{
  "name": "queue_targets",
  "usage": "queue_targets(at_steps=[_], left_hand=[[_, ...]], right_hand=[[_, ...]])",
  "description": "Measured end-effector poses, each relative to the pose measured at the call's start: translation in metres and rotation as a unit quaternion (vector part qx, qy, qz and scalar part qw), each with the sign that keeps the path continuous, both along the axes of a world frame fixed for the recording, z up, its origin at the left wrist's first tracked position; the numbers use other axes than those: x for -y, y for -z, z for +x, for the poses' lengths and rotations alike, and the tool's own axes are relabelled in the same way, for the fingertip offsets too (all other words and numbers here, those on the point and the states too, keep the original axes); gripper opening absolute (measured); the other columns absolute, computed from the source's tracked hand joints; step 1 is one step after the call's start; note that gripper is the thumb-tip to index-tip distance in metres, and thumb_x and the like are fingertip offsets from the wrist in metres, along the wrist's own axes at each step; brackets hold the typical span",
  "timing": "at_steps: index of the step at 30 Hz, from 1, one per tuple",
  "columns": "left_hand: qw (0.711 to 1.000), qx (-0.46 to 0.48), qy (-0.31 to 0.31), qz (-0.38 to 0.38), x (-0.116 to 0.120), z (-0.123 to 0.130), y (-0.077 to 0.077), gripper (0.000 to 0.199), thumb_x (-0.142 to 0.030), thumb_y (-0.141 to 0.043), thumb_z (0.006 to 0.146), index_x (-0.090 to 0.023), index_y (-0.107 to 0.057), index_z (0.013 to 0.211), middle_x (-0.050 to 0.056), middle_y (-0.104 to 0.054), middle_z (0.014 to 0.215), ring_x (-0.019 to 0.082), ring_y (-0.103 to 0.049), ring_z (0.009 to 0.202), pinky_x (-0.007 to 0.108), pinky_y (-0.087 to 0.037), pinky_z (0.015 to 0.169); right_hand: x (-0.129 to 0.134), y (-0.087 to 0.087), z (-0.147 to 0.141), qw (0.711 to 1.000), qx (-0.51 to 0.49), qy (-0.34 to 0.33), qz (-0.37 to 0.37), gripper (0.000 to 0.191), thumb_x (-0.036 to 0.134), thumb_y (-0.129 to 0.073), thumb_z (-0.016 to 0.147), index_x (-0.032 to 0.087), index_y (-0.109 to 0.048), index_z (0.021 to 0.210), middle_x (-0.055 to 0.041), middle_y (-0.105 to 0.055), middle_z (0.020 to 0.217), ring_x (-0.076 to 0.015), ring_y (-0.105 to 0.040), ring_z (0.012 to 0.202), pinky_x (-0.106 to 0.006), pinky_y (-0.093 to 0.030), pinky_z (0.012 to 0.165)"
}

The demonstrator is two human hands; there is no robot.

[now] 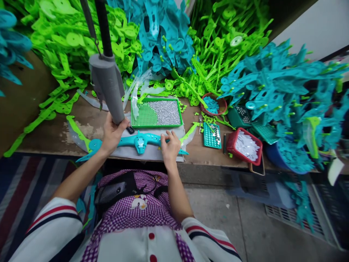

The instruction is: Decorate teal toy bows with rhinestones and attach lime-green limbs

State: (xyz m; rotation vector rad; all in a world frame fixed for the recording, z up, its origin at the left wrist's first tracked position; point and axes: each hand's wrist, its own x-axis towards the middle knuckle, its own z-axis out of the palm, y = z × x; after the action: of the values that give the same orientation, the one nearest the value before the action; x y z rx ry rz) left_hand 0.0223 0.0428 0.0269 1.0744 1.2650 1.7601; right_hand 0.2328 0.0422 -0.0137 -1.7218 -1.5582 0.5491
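Lying along the front edge of the table, long teal piece has green-and-clear blades at its ends. Grey hanging tool slants down toward it; green tray just behind. Left hand wraps closed round tool's lower end. Right hand half-curled at piece's right arm; can't tell if it pinches anything. Small silver bits cover tray's right side.

Teal bow-shaped plastic piece, crosswise on pale sheet; grey cylindrical hanging tool, tilted, near it
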Motion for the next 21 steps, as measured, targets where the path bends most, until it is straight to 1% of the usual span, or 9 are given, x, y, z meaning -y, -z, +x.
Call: queue_targets(at_steps=[5, 10, 12, 14, 16, 18, 19, 20, 21], left_hand=[[1.000, -0.009, -0.015, 0.004, 0.000, -0.004, 0.007, 0.040, -0.051, -0.080, 0.072, -0.021, -0.060, 0.091, -0.002, -0.061, 0.073, 0.011, -0.059, 0.064, 0.026, -0.052, 0.067], [0.998, -0.064, -0.023, 0.004, -0.006, -0.005, 0.015, 0.042, -0.052, -0.077, 0.075, -0.021, -0.062, 0.100, -0.001, -0.061, 0.081, 0.013, -0.060, 0.075, 0.028, -0.052, 0.077], [0.995, -0.104, -0.009, 0.001, -0.005, -0.010, 0.014, 0.045, -0.054, -0.074, 0.077, -0.022, -0.062, 0.106, 0.002, -0.063, 0.086, 0.015, -0.062, 0.080, 0.030, -0.052, 0.080], [0.987, -0.160, -0.010, -0.002, 0.006, -0.022, 0.011, 0.054, -0.055, -0.073, 0.077, -0.022, -0.059, 0.117, 0.005, -0.065, 0.098, 0.018, -0.064, 0.087, 0.032, -0.053, 0.084], [0.970, -0.233, -0.068, -0.012, 0.029, -0.042, 0.009, 0.064, -0.052, -0.075, 0.076, -0.022, -0.055, 0.128, 0.008, -0.063, 0.111, 0.020, -0.064, 0.097, 0.035, -0.052, 0.089], [0.934, -0.302, -0.188, -0.039, 0.060, -0.066, 0.012, 0.062, -0.045, -0.075, 0.077, -0.020, -0.055, 0.129, 0.009, -0.062, 0.114, 0.022, -0.062, 0.104, 0.037, -0.050, 0.094], [0.909, -0.319, -0.261, -0.061, 0.076, -0.078, 0.016, 0.056, -0.041, -0.073, 0.078, -0.018, -0.057, 0.126, 0.010, -0.062, 0.113, 0.023, -0.061, 0.105, 0.038, -0.049, 0.096], [0.890, -0.317, -0.314, -0.089, 0.090, -0.088, 0.022, 0.051, -0.040, -0.071, 0.080, -0.017, -0.058, 0.124, 0.010, -0.062, 0.112, 0.023, -0.061, 0.105, 0.038, -0.048, 0.097], [0.880, -0.303, -0.346, -0.115, 0.100, -0.097, 0.029, 0.050, -0.039, -0.070, 0.079, -0.016, -0.058, 0.122, 0.010, -0.061, 0.111, 0.022, -0.061, 0.103, 0.037, -0.048, 0.095]], right_hand=[[0.003, 0.001, -0.004, 0.999, 0.029, -0.010, -0.011, 0.025, 0.036, -0.054, 0.087, 0.021, -0.061, 0.068, -0.0152, -0.073, 0.116, -0.0322, -0.056, 0.128, -0.054, -0.033, 0.106], [0.000, 0.005, -0.007, 0.996, 0.075, -0.026, -0.031, 0.022, 0.033, -0.053, 0.091, 0.017, -0.068, 0.091, -0.0150, -0.074, 0.113, -0.0274, -0.058, 0.127, -0.050, -0.031, 0.108], [0.003, 0.003, -0.002, 0.996, 0.074, -0.046, -0.025, 0.023, 0.035, -0.053, 0.092, 0.017, -0.068, 0.092, -0.0151, -0.072, 0.119, -0.0273, -0.057, 0.128, -0.050, -0.031, 0.108], [0.013, -0.002, 0.004, 0.997, 0.052, -0.064, 0.000, 0.026, 0.040, -0.054, 0.092, 0.018, -0.067, 0.093, -0.0156, -0.067, 0.128, -0.0286, -0.053, 0.131, -0.052, -0.031, 0.108], [0.030, -0.009, 0.006, 0.997, -0.008, -0.071, 0.033, 0.030, 0.045, -0.054, 0.091, 0.019, -0.066, 0.101, -0.0155, -0.062, 0.135, -0.0290, -0.051, 0.132, -0.054, -0.032, 0.108], [0.051, -0.013, -0.003, 0.989, -0.110, -0.094, 0.032, 0.029, 0.044, -0.054, 0.092, 0.021, -0.065, 0.105, -0.0128, -0.066, 0.125, -0.0253, -0.058, 0.122, -0.049, -0.038, 0.106], [0.061, -0.012, -0.012, 0.974, -0.172, -0.146, -0.003, 0.026, 0.043, -0.055, 0.092, 0.022, -0.066, 0.102, -0.0104, -0.069, 0.115, -0.0229, -0.062, 0.112, -0.045, -0.044, 0.100], [0.070, -0.011, -0.024, 0.946, -0.229, -0.220, -0.070, 0.025, 0.044, -0.058, 0.090, 0.023, -0.067, 0.099, -0.0080, -0.071, 0.105, -0.0209, -0.065, 0.102, -0.041, -0.048, 0.094], [0.076, -0.008, -0.038, 0.899, -0.281, -0.295, -0.158, 0.027, 0.047, -0.062, 0.087, 0.023, -0.067, 0.097, -0.0063, -0.071, 0.099, -0.0194, -0.067, 0.093, -0.037, -0.052, 0.086]])
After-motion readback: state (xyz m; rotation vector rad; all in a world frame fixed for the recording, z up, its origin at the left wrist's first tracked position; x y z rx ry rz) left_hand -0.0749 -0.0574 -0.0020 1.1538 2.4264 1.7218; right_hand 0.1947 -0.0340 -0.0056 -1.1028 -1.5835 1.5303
